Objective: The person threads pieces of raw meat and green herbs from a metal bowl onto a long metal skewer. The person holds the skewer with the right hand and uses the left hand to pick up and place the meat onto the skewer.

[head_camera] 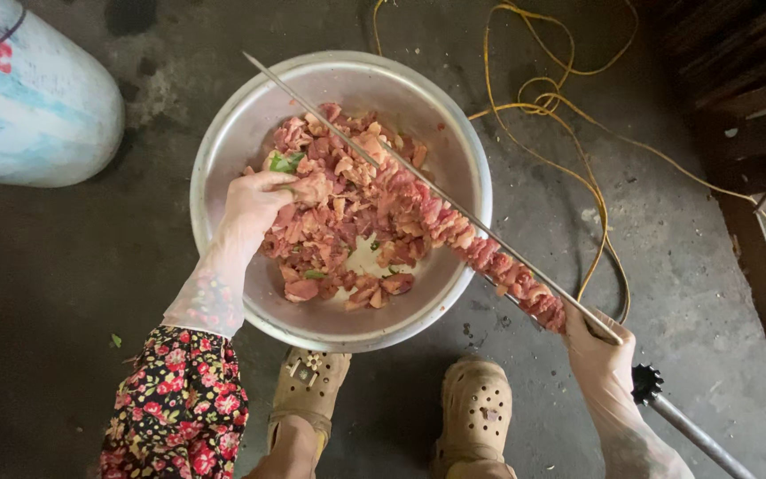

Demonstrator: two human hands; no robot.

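Mid-loading: right hand grips long metal skewer, half-stacked with pink meat slices. Left hand pinches raw meat pieces inside round aluminium bowl. Next piece likely needs feeding over the far tip.

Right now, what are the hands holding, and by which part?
The right hand grips the skewer at its lower, handle end. The left hand pinches a meat piece in the bowl.

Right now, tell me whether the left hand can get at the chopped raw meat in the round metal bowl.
Probably yes: the left hand already rests on the chopped raw meat, nothing covering it.
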